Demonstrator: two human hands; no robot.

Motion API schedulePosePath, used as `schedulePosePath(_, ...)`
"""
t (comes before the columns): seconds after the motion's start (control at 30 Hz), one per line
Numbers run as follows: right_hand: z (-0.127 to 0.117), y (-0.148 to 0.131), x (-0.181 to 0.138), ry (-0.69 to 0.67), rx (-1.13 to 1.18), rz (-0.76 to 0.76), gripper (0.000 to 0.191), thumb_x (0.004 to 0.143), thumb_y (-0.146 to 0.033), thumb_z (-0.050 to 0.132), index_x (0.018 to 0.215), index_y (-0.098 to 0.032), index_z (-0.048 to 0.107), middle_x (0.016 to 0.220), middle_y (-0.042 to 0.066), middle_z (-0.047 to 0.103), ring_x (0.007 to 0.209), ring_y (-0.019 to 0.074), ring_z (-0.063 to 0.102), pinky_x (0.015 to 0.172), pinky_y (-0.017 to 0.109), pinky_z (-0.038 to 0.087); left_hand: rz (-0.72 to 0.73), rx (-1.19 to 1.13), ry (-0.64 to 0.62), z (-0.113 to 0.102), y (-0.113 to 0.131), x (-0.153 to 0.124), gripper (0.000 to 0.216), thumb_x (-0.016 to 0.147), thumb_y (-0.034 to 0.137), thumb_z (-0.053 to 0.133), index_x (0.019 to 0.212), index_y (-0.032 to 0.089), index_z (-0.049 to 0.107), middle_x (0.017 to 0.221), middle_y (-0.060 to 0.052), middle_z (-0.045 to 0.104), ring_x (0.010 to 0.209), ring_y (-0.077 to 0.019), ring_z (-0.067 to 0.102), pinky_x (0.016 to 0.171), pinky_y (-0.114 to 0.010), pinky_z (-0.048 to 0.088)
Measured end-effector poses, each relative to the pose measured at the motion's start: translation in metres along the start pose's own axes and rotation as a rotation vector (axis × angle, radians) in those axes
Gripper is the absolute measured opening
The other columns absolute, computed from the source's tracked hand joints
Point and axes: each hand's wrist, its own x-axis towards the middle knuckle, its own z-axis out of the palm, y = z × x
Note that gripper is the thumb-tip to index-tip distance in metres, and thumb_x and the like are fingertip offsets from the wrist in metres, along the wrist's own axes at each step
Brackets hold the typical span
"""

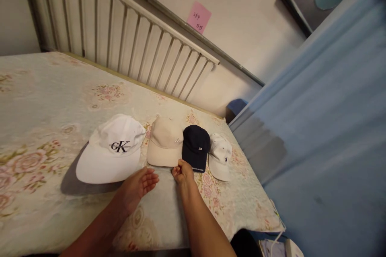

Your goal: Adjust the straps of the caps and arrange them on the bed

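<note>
four caps sit in a row on the bed (167,213). the person's left hand (144,181) is empty, its fingers loosely spread, with the big white cap (120,144) at ten o'clock from it and the beige cap (165,140) at one o'clock. the right hand (183,172) has curled fingers at the beige cap's near corner; whether they pinch it cannot be told. the dark cap (196,144) lies at one o'clock from that hand, and the small white cap (221,154) at about two.

with the beige and dark caps so close together, a sideways sweep of the right hand could drag both out of line. the left wrist, close beside the big white cap's brim, might knock it askew if it swung towards nine o'clock.
</note>
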Motion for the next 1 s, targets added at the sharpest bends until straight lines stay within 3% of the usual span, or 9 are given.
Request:
schedulePosePath(0.27,-0.003,0.005,-0.002,-0.007,-0.039,-0.057,0.008,0.078,-0.014,0.057,0.078,-0.02,0.052,0.039,-0.011,0.041,0.033,0.0055,0.038,0.041,0.018,0.045,0.035,0.031,0.015,-0.003,-0.004,0.007,0.013,0.087,0.021,0.053,0.096,0.012,0.059,0.08,-0.01,0.069,0.071,-0.0169,0.069,0.067,-0.025,0.054)
schedulePosePath(0.47,-0.005,0.004,-0.008,-0.019,-0.064,-0.072,0.027,0.076,-0.011,0.055,0.101,-0.021,0.053,0.042,-0.011,0.046,0.036,0.0069,0.044,0.044,0.02,0.048,0.11,0.064,0.022,-0.008,-0.012,0.018,0.034,0.085,0.021,0.06,0.117,0.014,0.051,0.105,-0.016,0.067,0.086,-0.0237,0.071,0.075,-0.031,0.055)
schedulePosePath(0.63,-0.002,0.003,-0.008,-0.024,-0.071,-0.066,0.032,0.075,-0.012,0.056,0.106,-0.021,0.053,0.042,-0.012,0.044,0.035,0.0065,0.043,0.042,0.019,0.047,0.108,0.066,0.008,-0.005,-0.013,0.027,0.052,0.081,0.014,0.064,0.128,0.016,0.042,0.122,-0.019,0.06,0.092,-0.0259,0.07,0.077,-0.034,0.056)
schedulePosePath(1.0,0.001,-0.002,-0.006,-0.053,-0.078,-0.022,0.032,0.078,-0.012,0.053,0.109,-0.019,0.053,0.041,-0.012,0.042,0.033,0.0048,0.035,0.037,0.015,0.038,0.124,0.076,-0.01,-0.005,-0.014,0.036,0.049,0.078,0.013,0.068,0.122,0.018,0.048,0.122,-0.016,0.062,0.097,-0.0278,0.069,0.076,-0.033,0.058)
